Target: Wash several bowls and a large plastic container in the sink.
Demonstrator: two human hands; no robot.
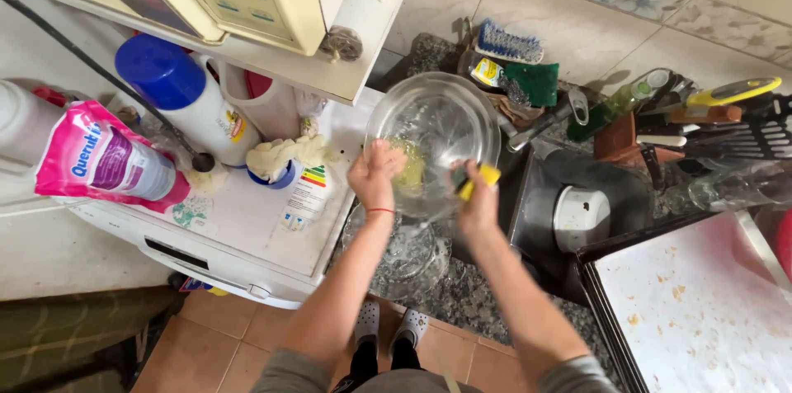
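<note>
Head view shows washing well under way: the big glass bowl (433, 141) looks soapy inside, no rinse yet. It tilts up just past the fingers. The left hand (375, 174) curls around its rim and holds it. The right hand (477, 199) has its fingers closed on a yellow sponge (478, 180), pressed against the bowl's edge.

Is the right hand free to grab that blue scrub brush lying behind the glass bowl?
Probably not as things stand: the right hand grips a yellow sponge against the glass bowl, and the bowl is held up between it and the blue brush.
</note>
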